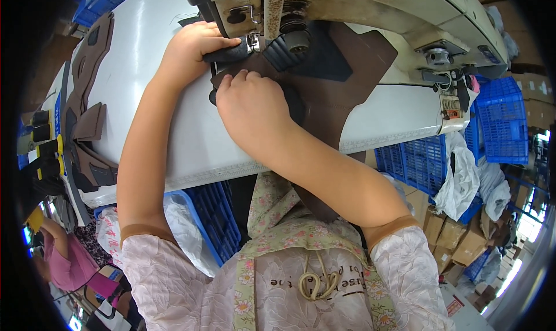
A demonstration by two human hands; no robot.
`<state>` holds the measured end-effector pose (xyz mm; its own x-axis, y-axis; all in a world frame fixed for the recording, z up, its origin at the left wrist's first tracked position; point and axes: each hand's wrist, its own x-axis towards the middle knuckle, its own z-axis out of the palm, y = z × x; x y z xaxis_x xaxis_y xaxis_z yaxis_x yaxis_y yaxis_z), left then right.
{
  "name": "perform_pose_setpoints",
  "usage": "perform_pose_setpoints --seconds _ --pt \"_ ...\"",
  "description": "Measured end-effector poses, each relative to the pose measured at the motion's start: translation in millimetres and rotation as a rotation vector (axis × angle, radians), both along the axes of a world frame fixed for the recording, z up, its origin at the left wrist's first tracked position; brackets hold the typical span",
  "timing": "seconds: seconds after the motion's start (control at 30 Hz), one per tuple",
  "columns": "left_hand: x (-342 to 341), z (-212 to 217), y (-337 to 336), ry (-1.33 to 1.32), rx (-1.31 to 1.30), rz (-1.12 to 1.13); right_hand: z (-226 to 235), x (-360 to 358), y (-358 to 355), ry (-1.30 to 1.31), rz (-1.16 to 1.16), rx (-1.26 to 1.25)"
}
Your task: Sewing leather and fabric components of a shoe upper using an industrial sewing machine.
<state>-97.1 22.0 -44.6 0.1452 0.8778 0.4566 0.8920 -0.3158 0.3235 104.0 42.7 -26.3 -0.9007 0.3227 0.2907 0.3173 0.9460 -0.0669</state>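
Observation:
A sewing machine [359, 6] stands on a white table [191, 139]. A large dark brown leather piece [353, 70] lies under its presser foot [253, 41] and hangs over the table's front edge. My left hand [191, 50] pinches a dark strip of the piece just left of the foot. My right hand [252, 108] presses down on the brown piece in front of the needle, its fingertips beside the left hand. A black ribbed wheel [286, 47] sits right of the foot.
A stack of cut brown and black pieces [87, 99] lies along the table's left end. Blue plastic crates [498, 116] stand at the right and another [211, 215] under the table. White bags [463, 174] and cardboard boxes [457, 238] sit lower right. Another person [63, 261] is lower left.

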Motion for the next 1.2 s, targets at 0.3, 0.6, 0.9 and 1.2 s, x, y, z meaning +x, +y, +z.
perform_pose_setpoints --seconds 0.3,0.6,0.9,1.2 --pt "0 0 4 -0.043 -0.016 0.062 -3 -7 3 0.014 -0.015 0.046" --pt "4 2 2 -0.034 0.017 0.071 -10 -11 -3 0.034 -0.063 0.108" --pt "5 8 2 -0.031 -0.026 0.097 -4 22 -21 0.127 0.212 -0.365" --pt "11 2 6 -0.034 -0.040 0.127 -49 270 -74 -0.362 -0.211 -1.558"
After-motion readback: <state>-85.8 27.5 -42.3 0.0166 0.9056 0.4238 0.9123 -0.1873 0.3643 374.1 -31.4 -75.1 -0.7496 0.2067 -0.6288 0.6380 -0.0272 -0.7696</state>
